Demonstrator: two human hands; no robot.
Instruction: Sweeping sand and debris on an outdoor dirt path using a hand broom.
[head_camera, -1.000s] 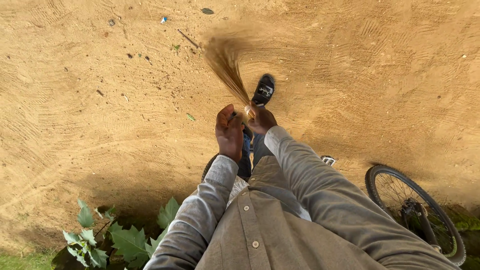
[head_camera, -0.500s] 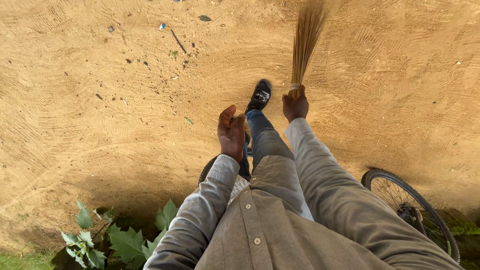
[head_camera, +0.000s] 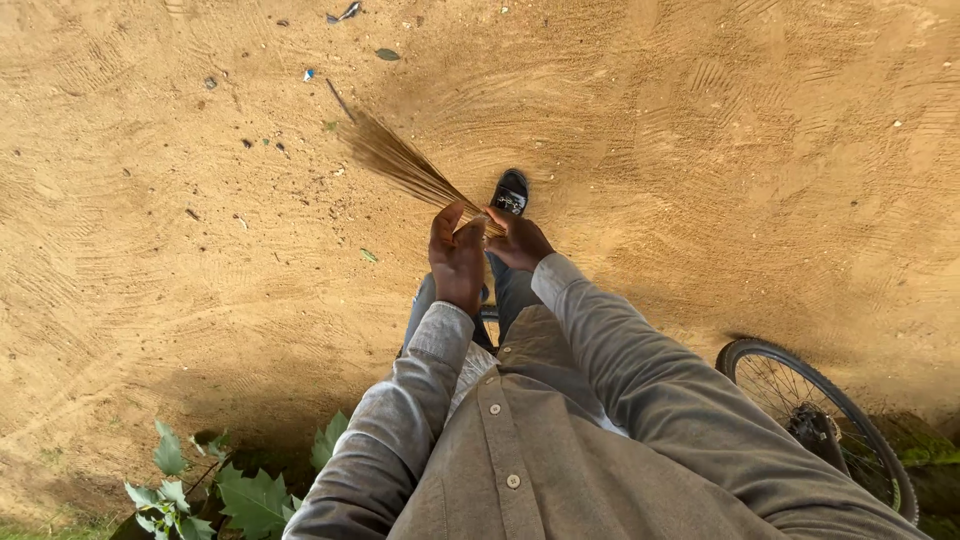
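Both hands close together ahead, right hand (head_camera: 520, 240) clenched, left hand (head_camera: 457, 258) half-curled.

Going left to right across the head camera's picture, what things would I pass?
Leafy plant → broom bristles → left hand → right hand → bicycle wheel.

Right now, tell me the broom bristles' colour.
Straw tan, on the broom in the right hand; head view.
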